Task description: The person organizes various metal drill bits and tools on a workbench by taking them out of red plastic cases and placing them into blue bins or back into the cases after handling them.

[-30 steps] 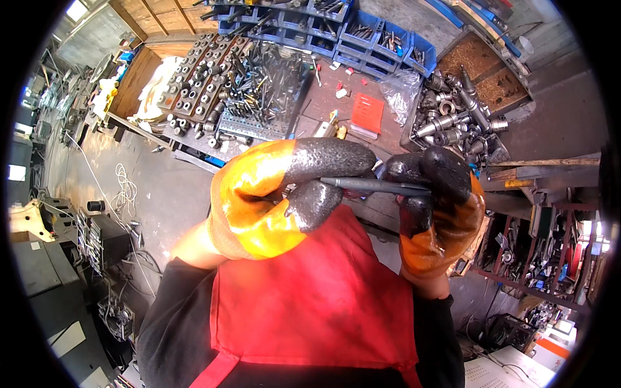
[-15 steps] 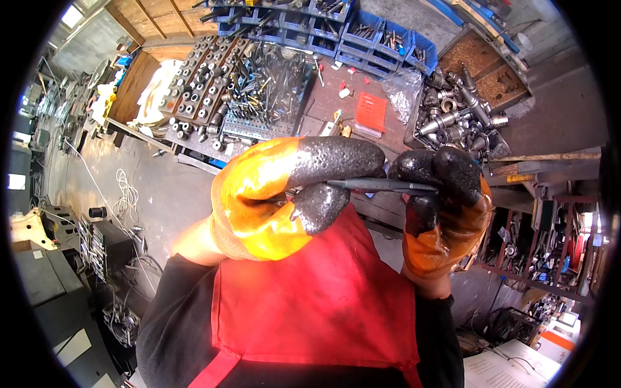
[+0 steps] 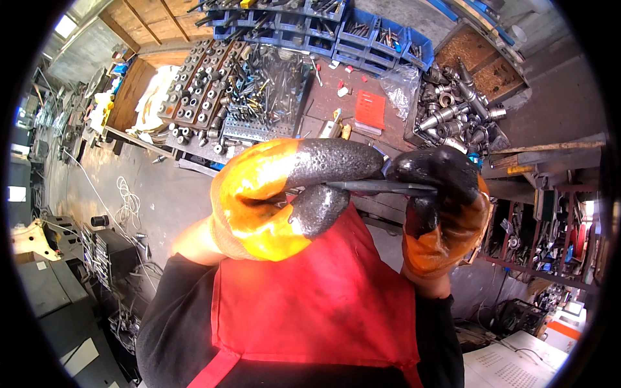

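Observation:
Both my hands wear orange gloves with black coated fingers and are raised in front of my red apron [image 3: 310, 297]. Between them lies a slim dark grey rod [image 3: 378, 186], nearly level; its exact kind does not show. My left hand [image 3: 278, 197] pinches its left end between thumb and forefinger. At the other end, the thumb and fingers of my right hand [image 3: 446, 207] close on the rod. The gloves hide both tips.
Beyond my hands a workbench carries a tray of cutters [image 3: 259, 97], rows of tool holders [image 3: 194, 97], blue bins [image 3: 356, 42], a red booklet [image 3: 370, 110] and a box of metal tool holders [image 3: 453, 116]. A shelf rack [image 3: 550, 239] stands at right. Coiled cable [image 3: 128, 200] lies on the floor.
My right fingers have shifted slightly on the rod, the forefinger now stretched further left. My left hand stays almost the same; the view has tilted a little.

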`<state>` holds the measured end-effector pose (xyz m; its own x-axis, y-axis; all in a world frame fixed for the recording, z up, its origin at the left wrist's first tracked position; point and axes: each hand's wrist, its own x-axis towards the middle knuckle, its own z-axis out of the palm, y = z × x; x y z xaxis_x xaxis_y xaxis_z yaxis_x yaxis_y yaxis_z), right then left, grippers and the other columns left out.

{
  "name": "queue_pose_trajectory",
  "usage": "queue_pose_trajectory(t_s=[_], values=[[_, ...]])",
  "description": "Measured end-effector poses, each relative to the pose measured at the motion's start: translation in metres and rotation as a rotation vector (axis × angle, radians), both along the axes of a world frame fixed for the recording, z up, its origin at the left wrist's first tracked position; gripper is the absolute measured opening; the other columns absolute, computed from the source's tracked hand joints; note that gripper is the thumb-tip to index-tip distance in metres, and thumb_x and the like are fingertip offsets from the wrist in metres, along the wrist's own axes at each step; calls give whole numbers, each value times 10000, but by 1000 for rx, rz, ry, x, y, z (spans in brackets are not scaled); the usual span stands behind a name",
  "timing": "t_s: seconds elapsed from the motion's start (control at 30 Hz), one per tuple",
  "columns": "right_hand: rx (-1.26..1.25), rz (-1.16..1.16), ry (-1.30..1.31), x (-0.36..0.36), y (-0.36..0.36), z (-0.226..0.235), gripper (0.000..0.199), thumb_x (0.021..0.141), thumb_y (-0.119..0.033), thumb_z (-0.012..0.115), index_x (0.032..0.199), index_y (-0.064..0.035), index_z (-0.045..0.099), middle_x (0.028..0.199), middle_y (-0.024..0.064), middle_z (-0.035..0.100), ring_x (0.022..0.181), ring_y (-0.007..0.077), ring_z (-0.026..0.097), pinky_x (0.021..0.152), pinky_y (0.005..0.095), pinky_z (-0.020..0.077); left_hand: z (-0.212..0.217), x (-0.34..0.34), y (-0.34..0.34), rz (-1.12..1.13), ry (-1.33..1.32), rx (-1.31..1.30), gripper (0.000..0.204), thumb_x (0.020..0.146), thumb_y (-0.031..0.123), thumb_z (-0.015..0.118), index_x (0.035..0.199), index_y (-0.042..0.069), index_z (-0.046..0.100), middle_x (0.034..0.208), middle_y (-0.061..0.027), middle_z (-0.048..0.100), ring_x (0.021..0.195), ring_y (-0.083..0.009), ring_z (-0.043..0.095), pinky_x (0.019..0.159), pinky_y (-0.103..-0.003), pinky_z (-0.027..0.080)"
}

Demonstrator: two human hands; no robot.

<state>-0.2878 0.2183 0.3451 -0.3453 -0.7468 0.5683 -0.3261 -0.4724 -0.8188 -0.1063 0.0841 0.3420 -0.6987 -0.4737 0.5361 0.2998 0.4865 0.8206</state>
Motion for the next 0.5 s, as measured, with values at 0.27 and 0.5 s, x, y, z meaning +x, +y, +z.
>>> queue_pose_trajectory(t_s=[0.27,0.5], values=[[552,-14,-306,-57,8,-150,334,899,-1,633,1225,43,580,1001,61,674,850,115,604,735,265,502,-102,-46,-27,-62,-577,346,320,878,28,548,1179,-6,650,959,-43,670,871,-76,588,770,-233,484],[699,-368,-748,-97,66,-256,394,938,-46,605,1320,25,539,944,30,632,772,86,566,633,243,462,-224,-101,-59,166,-878,-363,592,786,272,674,1298,27,507,1171,-242,625,1091,-425,592,918,-490,480]])
